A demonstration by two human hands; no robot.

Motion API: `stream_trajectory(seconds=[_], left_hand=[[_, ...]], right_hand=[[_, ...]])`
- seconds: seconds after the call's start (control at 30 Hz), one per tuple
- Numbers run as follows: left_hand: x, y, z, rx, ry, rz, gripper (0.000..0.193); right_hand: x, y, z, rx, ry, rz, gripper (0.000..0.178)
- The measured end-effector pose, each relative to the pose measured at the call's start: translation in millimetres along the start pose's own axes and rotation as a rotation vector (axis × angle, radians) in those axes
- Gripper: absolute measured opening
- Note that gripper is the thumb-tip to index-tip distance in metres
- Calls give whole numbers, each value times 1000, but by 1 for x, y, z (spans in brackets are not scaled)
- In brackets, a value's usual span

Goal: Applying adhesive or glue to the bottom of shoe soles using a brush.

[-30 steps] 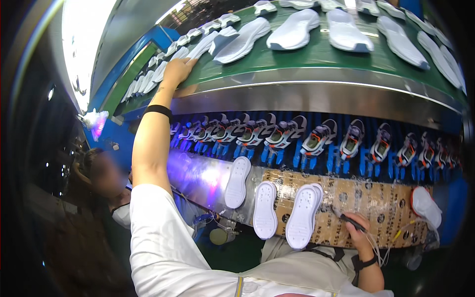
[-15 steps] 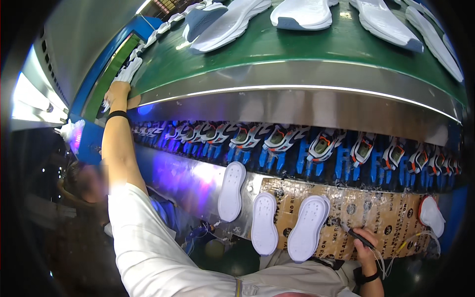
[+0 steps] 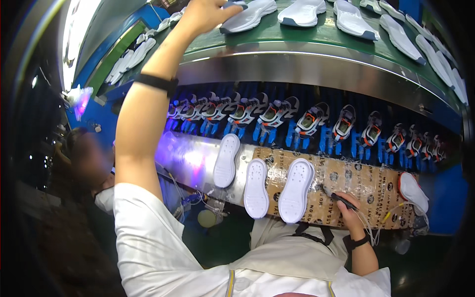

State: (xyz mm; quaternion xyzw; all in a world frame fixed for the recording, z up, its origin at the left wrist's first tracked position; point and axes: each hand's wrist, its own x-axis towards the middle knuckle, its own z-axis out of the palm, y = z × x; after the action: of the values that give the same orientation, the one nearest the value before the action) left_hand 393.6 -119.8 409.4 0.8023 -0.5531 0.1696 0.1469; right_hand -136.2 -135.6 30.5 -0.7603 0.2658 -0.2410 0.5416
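Note:
At the top of the view, my left hand [image 3: 204, 16] is closed at the blue-grey end of a white shoe sole [image 3: 235, 4], mostly cut off by the frame edge. Right beside it, another white sole [image 3: 252, 16] lies on the green conveyor belt [image 3: 208, 45]. My right hand [image 3: 350, 212] grips a black pen-shaped tool [image 3: 345, 201] with a pale cord, its tip over the cardboard [image 3: 341, 185]. Two white soles, one left [image 3: 256, 188] and one nearer the tool [image 3: 297, 190], rest on the cardboard's left part. A third sole [image 3: 227, 161] lies on the metal ledge.
Below the belt runs a row of shoe uppers [image 3: 310, 120] on blue holders. A red-edged white sole [image 3: 413, 193] sits at the cardboard's right end. More soles [image 3: 354, 21] line the belt, and several [image 3: 129, 58] lie at far left. Another person [image 3: 91, 153] is at left.
My left hand has left the soles at the far left and moved right and up to a sole on the belt. The view has shifted; my right hand still holds the tool over the cardboard.

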Motion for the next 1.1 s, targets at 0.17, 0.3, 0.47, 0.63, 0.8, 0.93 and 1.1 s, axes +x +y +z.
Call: stream_trajectory(seconds=[0.17, 0.3, 0.47, 0.63, 0.8, 0.93, 1.1], left_hand=[[-1, -39, -27, 127, 236, -105, 25], [-34, -77, -21, 262, 46, -241, 30], [-100, -104, 4, 186, 254, -259, 41], [-212, -31, 44, -201, 640, -283, 39], [-346, 13, 147, -93, -217, -813, 94], [-406, 31, 193, 47, -292, -922, 95], [-426, 38, 198, -34, -87, -878, 92]], right_hand=[[0, -5, 6, 43, 38, 2, 26], [-2, 3, 5, 11, 54, -5, 29], [-2, 11, 7, 39, -12, -17, 29], [-3, 4, 5, 20, 28, 34, 30], [-4, 12, 6, 0, -4, 35, 32], [-5, 9, 8, 13, -8, 29, 33], [-7, 6, 9, 19, -8, 40, 33]])
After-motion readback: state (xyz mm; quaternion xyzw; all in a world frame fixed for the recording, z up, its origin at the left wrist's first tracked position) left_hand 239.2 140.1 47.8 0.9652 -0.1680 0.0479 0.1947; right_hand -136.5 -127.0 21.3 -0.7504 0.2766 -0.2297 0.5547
